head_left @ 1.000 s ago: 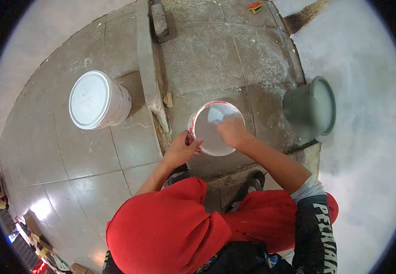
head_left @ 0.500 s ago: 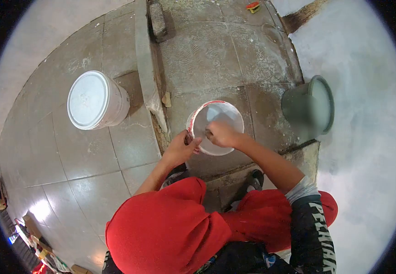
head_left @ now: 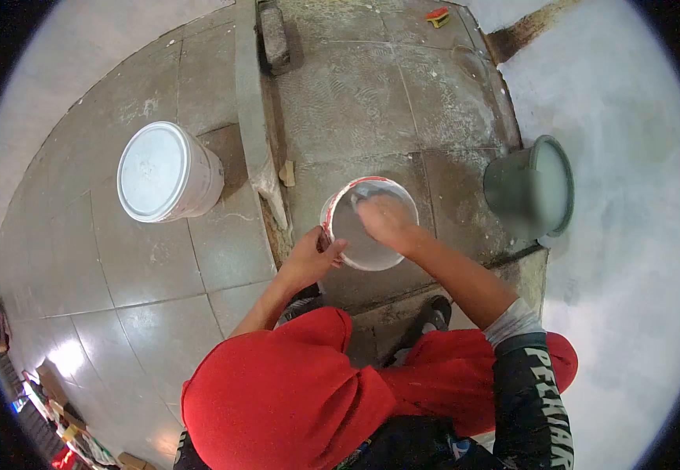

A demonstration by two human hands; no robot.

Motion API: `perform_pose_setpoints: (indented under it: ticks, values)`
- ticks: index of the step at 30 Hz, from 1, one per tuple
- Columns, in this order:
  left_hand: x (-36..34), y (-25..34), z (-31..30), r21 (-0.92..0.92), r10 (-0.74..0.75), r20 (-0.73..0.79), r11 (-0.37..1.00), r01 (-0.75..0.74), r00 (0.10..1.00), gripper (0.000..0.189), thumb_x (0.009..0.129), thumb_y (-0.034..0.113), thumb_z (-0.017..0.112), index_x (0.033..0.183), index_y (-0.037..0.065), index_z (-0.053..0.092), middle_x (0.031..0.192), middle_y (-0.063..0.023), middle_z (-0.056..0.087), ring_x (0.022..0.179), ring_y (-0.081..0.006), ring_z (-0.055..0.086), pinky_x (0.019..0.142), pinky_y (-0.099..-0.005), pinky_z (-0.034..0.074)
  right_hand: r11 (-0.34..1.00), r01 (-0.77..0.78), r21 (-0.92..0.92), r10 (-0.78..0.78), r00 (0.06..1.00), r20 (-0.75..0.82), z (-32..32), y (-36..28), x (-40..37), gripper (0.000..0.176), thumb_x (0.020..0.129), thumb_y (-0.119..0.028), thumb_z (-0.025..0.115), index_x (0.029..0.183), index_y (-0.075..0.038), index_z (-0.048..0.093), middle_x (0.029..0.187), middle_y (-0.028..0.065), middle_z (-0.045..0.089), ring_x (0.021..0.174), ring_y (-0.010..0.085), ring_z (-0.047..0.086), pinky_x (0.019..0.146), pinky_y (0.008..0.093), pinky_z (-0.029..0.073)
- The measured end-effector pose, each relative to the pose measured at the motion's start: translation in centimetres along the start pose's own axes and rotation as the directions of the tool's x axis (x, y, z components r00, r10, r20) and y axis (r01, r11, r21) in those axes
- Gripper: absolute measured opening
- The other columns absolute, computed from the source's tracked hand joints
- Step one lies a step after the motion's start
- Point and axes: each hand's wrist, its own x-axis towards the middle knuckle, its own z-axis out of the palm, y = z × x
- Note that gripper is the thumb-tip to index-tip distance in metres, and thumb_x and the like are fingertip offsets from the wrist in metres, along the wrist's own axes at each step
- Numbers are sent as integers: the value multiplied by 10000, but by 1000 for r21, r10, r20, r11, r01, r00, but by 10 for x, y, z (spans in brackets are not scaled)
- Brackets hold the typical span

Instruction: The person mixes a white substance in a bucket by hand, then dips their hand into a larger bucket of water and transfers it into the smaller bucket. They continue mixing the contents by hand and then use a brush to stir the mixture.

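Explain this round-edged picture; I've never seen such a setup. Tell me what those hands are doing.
There's no machine here: a person works bare-handed, seen from a camera worn on their own head, looking forward and down. The left hand holds the edge of an open, round white bucket with a red-marked rim. The right hand reaches inside; whether it grips anything is too blurred to tell. On the grey tiled floor stand a white lidded bucket, left, and a round grey-green bucket, right.

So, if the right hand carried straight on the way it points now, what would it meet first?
Probably the far-left inner wall of the bucket, since the right hand points that way within its opening. Depth is unclear from above, so the grey contents might come first.
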Motion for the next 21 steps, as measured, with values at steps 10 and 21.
perform_pose_setpoints:
  ticks: [10, 21]
  values:
    - [3, -9, -1, -8, -6, -4, 1000, 6, 1000, 327, 960, 256, 628, 871, -29, 494, 756, -96, 580, 712, -179, 659, 634, -314, 531, 999, -38, 5, 35, 950, 310, -12, -6, -24, 138, 784, -144, 595, 773, -57, 701, 857, 201, 693, 812, 374, 680, 717, 489, 528]
    - [4, -11, -4, 67, -30, 51, 997, 26, 998, 341, 993, 236, 573, 1104, -80, 512, 892, -138, 649, 790, -199, 684, 729, -327, 563, 978, -120, 170, 76, 967, 245, -6, -16, -9, 132, 783, -133, 588, 743, -49, 681, 859, 195, 694, 827, 378, 681, 711, 477, 531]
